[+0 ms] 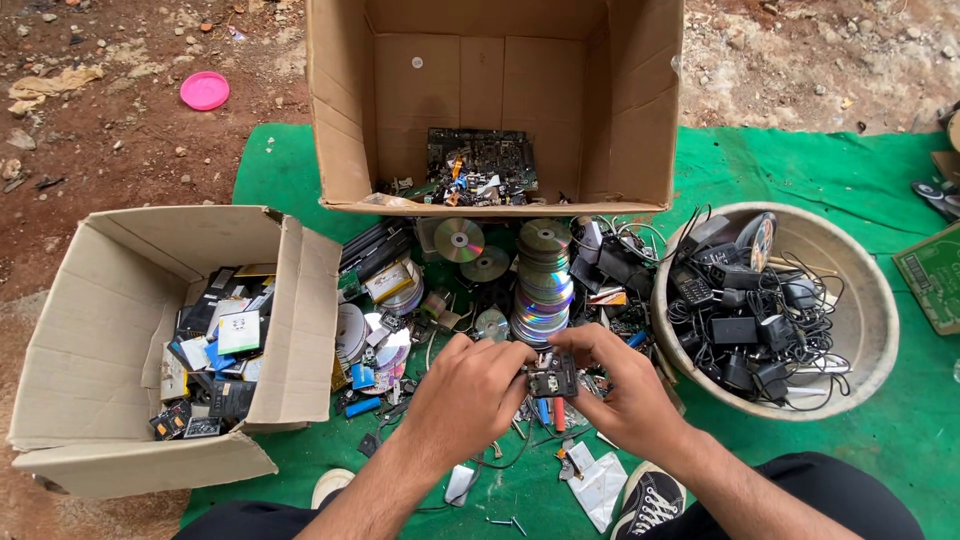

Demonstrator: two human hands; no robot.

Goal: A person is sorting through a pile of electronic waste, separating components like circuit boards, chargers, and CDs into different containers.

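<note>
Both of my hands meet over the green mat (860, 170), gripping one small dark electronic part (552, 378) with metal bits on it. My left hand (472, 392) pinches its left side. My right hand (620, 385) wraps its right side, thumb on top. Just beyond the part rises a tall stack of shiny discs (543, 285), with loose discs (459, 240) lying beside it. Small screws and white scraps (600, 485) lie near my shoe (650, 500).
A cardboard box (95, 340) of flat dark parts stands at the left. A bigger cardboard box (345, 110) with a circuit board (482, 160) stands at the back. A round tub (865, 310) of black adapters and cables sits at the right. A pink lid (204, 90) lies on the dirt.
</note>
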